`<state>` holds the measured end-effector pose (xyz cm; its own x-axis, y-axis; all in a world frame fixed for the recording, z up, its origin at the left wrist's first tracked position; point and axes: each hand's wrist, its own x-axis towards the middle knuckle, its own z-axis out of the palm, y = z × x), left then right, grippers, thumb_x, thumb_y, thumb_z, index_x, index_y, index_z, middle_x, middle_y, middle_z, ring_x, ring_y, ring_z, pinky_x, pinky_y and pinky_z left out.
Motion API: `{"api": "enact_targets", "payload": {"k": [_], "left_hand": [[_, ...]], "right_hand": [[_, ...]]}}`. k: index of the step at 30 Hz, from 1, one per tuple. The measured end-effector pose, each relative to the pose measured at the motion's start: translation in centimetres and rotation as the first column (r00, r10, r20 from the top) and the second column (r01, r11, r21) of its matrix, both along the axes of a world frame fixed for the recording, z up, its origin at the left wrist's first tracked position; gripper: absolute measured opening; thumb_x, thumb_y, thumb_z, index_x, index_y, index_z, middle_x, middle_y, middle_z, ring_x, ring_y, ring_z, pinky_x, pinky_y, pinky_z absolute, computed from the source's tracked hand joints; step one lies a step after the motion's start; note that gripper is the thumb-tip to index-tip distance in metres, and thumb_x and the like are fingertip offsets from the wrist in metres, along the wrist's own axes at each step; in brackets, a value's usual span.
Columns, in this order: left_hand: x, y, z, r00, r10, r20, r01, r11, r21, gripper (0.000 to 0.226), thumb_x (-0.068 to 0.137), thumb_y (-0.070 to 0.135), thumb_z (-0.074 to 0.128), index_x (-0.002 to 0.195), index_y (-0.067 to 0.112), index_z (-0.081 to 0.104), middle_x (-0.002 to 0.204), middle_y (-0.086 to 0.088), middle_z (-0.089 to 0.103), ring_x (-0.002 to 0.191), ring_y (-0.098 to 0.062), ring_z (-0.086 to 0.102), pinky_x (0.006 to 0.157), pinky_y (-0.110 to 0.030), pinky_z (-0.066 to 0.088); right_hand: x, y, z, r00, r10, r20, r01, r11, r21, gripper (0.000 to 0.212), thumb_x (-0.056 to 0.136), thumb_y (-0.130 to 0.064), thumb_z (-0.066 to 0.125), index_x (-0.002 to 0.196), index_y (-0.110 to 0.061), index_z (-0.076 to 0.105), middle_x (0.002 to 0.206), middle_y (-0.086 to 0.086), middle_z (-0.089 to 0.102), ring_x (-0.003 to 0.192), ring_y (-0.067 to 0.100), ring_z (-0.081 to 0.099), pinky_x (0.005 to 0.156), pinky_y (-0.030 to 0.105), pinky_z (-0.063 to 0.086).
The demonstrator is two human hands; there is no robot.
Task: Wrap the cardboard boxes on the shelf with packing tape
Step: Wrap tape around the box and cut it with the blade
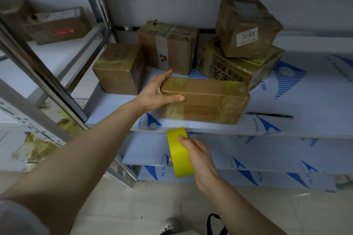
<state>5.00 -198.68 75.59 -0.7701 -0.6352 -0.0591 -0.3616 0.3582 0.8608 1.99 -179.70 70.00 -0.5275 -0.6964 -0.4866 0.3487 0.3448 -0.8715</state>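
Left arm outstretched, left hand (154, 92) gripping box (208, 99); right hand (199, 156) lower, apparently pinching tape roll (178, 160)

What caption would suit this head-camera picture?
At the shelf, left hand grips a long cardboard box; right hand holds a yellow tape roll.

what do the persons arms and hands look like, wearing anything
No gloves on the left hand or the right hand, and no ring, watch or bracelet shows. Both arms are bare; a grey sleeve shows at the left upper arm.
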Motion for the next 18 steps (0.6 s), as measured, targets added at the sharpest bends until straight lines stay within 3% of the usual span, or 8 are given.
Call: {"api": "enact_targets", "payload": {"k": [2,4,7,9,10,13,16,18], "left_hand": [[0.2,0.0,0.1,0.999,-0.021,0.041,0.021,1.0,-0.003,0.102,0.07,0.017,0.083,0.15,0.027,0.019,0.129,-0.001,0.031,0.121,-0.018,0.04,0.107,-0.032,0.038],[0.4,0.3,0.3,1.0,-0.014,0.002,0.014,0.999,0.052,0.106,0.073,0.009,0.08,0.152,0.024,0.011,0.134,-0.002,0.035,0.121,-0.018,0.044,0.097,-0.02,0.042],[0.4,1.6,0.1,0.989,0.151,-0.003,-0.149,0.981,0.126,0.112,0.078,0.011,0.076,0.152,0.014,-0.008,0.15,-0.006,0.029,0.132,-0.016,0.037,0.1,-0.016,0.035],[0.7,2.6,-0.2,0.92,0.362,0.15,-0.38,0.918,0.116,0.109,0.076,0.031,0.079,0.151,0.007,0.003,0.152,-0.011,0.026,0.136,-0.026,0.034,0.108,-0.033,0.037],[1.1,3.1,-0.4,0.868,0.421,0.264,-0.466,0.874,0.137,0.099,0.076,0.042,0.075,0.146,0.006,0.016,0.144,-0.013,0.034,0.128,-0.03,0.042,0.1,-0.04,0.046],[2.6,5.4,0.1,0.836,0.106,0.539,-0.363,0.843,0.397,0.071,0.083,0.064,0.054,0.127,0.011,0.041,0.106,-0.013,0.056,0.086,-0.025,0.06,0.071,-0.036,0.055],[3.0,6.4,-0.6,0.856,-0.117,0.503,-0.229,0.787,0.573,0.062,0.088,0.063,0.047,0.118,0.01,0.053,0.094,-0.015,0.065,0.075,-0.024,0.066,0.071,-0.034,0.057],[2.4,6.6,-1.1,0.928,0.025,0.373,-0.27,0.733,0.624,0.038,0.094,0.039,0.053,0.116,0.007,0.056,0.092,-0.012,0.067,0.077,-0.023,0.066,0.074,-0.036,0.056]], "right_hand": [[-0.5,-0.1,0.3,0.998,-0.04,0.043,0.039,0.999,0.014,0.036,0.065,-0.054,0.068,0.073,-0.019,0.067,0.083,0.018,0.071,0.083,0.036,0.069,0.081,0.047,0.053],[-1.0,-0.3,0.4,0.989,-0.058,0.138,0.057,0.998,0.007,0.026,0.08,-0.042,0.068,0.081,-0.016,0.066,0.072,0.008,0.072,0.068,0.025,0.069,0.073,0.037,0.054],[-1.2,-1.0,0.3,0.986,-0.083,0.142,0.078,0.996,0.042,0.059,0.06,-0.058,0.072,0.103,-0.018,0.067,0.107,0.007,0.07,0.098,0.027,0.065,0.095,0.046,0.049],[-1.0,-1.3,0.7,0.988,-0.082,0.127,0.08,0.997,0.018,0.056,0.07,-0.055,0.072,0.112,-0.019,0.066,0.117,0.004,0.065,0.108,0.026,0.061,0.101,0.047,0.045],[-1.0,-1.4,0.8,0.991,-0.072,0.112,0.071,0.997,0.013,0.05,0.077,-0.051,0.07,0.114,-0.018,0.065,0.118,0.003,0.065,0.109,0.025,0.061,0.1,0.045,0.046],[-1.4,-1.6,0.8,0.996,-0.012,0.085,0.013,1.0,-0.019,0.039,0.086,-0.048,0.062,0.109,-0.017,0.067,0.109,0.003,0.068,0.095,0.018,0.065,0.082,0.032,0.053],[-1.6,-1.6,1.5,0.992,0.054,0.117,-0.048,0.997,-0.056,0.029,0.091,-0.042,0.057,0.1,-0.016,0.067,0.087,0.002,0.07,0.069,0.011,0.067,0.053,0.02,0.051],[-1.7,-1.6,2.5,0.988,0.129,0.082,-0.13,0.992,0.004,0.04,0.088,-0.047,0.059,0.104,-0.011,0.066,0.092,0.006,0.071,0.078,0.017,0.069,0.067,0.028,0.057]]}}
